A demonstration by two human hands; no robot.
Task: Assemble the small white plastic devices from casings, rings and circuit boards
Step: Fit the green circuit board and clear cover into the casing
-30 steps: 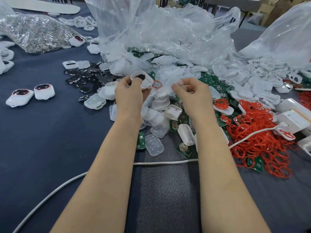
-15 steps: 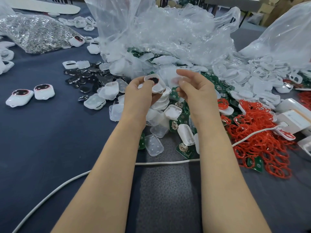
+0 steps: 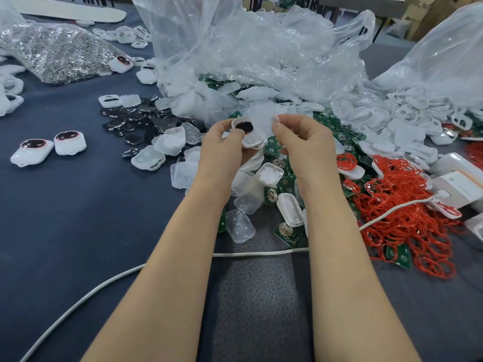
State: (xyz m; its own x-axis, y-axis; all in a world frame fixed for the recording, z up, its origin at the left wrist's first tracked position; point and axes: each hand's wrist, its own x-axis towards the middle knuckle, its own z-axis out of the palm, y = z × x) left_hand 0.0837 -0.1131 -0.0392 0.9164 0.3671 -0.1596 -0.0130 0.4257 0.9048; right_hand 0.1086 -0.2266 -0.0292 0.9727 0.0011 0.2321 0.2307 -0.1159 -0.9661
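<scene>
From the head view, your left grip [image 3: 224, 145] is curled round a white casing [image 3: 248, 134] with a dark oval window, thumb on its near edge, holding it tilted above the middle of the pile. Your right grip [image 3: 305, 145] sits just beside it, fingertips [image 3: 277, 118] pinched on a clear cover [image 3: 262, 122] that touches the casing's right edge; against the pale pile behind, its outline is hard to make out. Below your wrists lie loose translucent shells [image 3: 240, 226] and green circuit boards [image 3: 289, 232], mixed together on the dark blue tabletop [image 3: 65, 218]. A heap of red rings [image 3: 407, 205] spreads to your right, with more boards half buried in it, and white boxes [image 3: 460, 186] stand at its far edge. A white cable [image 3: 261, 253] runs from those boxes, under both forearms, to the lower left corner. Left of the pile lies a scatter of black discs [image 3: 133, 121], and further left two finished devices [image 3: 32, 151] with dark windows sit side by side, well apart from the rest. Behind everything a crumpled clear bag [image 3: 248, 48] spills white parts, and a second bag of small metal pieces [image 3: 57, 53] lies at far left.
</scene>
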